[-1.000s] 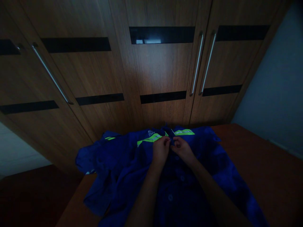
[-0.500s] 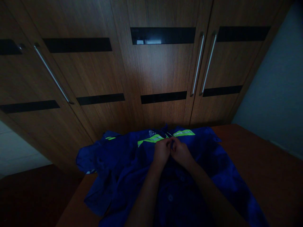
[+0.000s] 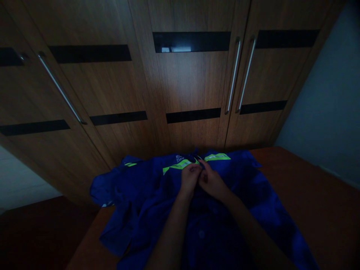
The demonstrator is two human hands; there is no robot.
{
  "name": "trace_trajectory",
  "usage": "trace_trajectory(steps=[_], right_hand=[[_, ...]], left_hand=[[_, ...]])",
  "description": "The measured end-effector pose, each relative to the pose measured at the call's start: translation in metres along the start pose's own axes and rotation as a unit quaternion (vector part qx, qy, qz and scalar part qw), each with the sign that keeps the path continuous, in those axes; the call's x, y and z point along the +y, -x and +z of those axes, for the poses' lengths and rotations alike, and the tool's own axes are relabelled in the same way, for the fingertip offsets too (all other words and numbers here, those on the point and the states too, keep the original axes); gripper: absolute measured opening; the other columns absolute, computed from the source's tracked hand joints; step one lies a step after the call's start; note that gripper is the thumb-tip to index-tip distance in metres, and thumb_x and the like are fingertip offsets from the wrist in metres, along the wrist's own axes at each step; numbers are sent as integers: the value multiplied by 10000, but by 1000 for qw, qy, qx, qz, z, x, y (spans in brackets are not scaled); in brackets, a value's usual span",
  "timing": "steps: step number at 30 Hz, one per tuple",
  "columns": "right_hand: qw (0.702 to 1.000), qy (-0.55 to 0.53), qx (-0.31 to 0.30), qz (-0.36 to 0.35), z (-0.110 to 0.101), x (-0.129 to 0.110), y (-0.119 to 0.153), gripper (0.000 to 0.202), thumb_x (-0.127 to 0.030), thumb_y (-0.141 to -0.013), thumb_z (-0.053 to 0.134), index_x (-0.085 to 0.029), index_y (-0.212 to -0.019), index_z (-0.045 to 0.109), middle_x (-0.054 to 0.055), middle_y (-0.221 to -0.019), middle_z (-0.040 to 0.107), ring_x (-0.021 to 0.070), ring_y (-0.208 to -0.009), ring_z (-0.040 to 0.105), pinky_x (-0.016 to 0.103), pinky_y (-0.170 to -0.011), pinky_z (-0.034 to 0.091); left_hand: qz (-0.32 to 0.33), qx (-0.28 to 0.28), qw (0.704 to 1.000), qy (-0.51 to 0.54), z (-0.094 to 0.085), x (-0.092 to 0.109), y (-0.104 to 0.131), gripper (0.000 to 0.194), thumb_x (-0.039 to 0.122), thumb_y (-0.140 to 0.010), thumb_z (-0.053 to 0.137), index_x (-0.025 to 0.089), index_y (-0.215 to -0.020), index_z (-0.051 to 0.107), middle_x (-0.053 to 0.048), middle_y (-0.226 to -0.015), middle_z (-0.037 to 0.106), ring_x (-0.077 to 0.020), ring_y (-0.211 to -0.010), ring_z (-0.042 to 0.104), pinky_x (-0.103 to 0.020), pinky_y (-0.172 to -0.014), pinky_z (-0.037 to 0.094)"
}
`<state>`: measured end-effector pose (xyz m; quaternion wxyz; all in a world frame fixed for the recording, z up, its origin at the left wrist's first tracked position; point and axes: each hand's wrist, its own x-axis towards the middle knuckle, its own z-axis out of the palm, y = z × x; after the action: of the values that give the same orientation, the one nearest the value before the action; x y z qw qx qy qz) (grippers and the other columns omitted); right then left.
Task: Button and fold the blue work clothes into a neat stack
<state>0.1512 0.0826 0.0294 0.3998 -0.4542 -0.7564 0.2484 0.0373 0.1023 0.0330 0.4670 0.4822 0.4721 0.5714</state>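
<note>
A dark blue garment with yellow-green and silver reflective strips lies spread over a reddish-brown surface. Small white print shows near its top edge. My left hand and my right hand meet at the middle of the garment, just below the gap between the two long strips. The fingers of both are closed on the blue cloth at its front opening, fingertips touching or nearly so. What exactly lies between the fingertips is too dark and small to tell. A round button shows faintly between my forearms.
Behind the garment stands a wooden wardrobe with black bands and long metal handles. The reddish-brown surface extends right to a pale wall. Dark floor shows at lower left.
My right hand has shifted slightly left, with its index finger now stretched further up over the cloth. My left hand's fingers have turned a little toward it. The view has moved slightly.
</note>
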Motion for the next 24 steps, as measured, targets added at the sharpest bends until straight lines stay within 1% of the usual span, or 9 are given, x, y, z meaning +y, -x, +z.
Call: trace_trajectory(steps=[2,5,7,10,13,16,18,22,24], right_hand=[[1000,-23,16,8,-3,-1,-1,494,-210,-792,466,-141,-1273,378,-60,-610,536,126,-556,545,224,-564,401],[998,-6,49,24,-7,0,-2,328,-276,-839,439,-179,-1149,481,-65,-562,503,130,-513,519,229,-535,378],[997,28,72,27,-8,2,-3,281,-282,-849,436,-196,-1101,528,-58,-549,508,135,-510,522,233,-537,369],[989,94,105,33,-8,7,-4,233,-303,-858,450,-207,-1023,584,-34,-564,555,142,-522,543,238,-544,354],[982,138,122,40,-10,14,-4,211,-341,-866,460,-219,-949,612,-11,-603,598,151,-550,566,238,-560,349],[985,101,131,47,-13,20,-4,210,-359,-863,463,-220,-869,621,3,-638,616,153,-576,575,231,-557,352],[988,60,135,52,-13,22,-4,230,-370,-865,448,-214,-842,614,-7,-611,597,141,-537,553,223,-522,347],[988,13,142,52,-12,19,-4,240,-392,-846,473,-200,-931,588,-46,-529,529,128,-473,507,217,-491,344],[988,-27,140,56,-11,17,-4,241,-400,-816,514,-204,-934,588,-56,-516,510,125,-467,491,218,-487,335]], left_hand=[[0,18,1000,12,-1,-1,-1,64,219,-637,614,165,-663,639,8,-651,647,-125,-622,601,-213,-594,440],[-8,31,999,22,-1,-3,-2,57,202,-639,614,163,-676,632,25,-611,629,-105,-571,573,-197,-552,415],[-15,33,999,25,-1,-4,-2,59,184,-630,620,158,-682,630,28,-594,627,-98,-536,561,-192,-524,402],[-21,34,999,24,1,-4,-1,70,168,-621,625,154,-689,632,22,-603,638,-98,-532,564,-189,-509,399],[-21,31,999,19,2,-4,0,87,151,-611,626,155,-699,626,31,-590,624,-94,-519,556,-184,-495,392],[-16,26,999,10,2,-4,0,99,164,-623,635,160,-719,613,46,-562,592,-88,-498,536,-183,-486,384],[-8,20,1000,3,2,-4,0,91,181,-638,637,162,-722,607,45,-563,586,-89,-503,536,-185,-487,385],[15,5,1000,-18,1,-5,-1,65,162,-654,613,165,-717,598,40,-585,590,-96,-536,556,-187,-508,399],[30,-4,999,-30,1,-5,-1,65,143,-659,593,170,-718,592,41,-597,591,-102,-566,573,-189,-529,412]])
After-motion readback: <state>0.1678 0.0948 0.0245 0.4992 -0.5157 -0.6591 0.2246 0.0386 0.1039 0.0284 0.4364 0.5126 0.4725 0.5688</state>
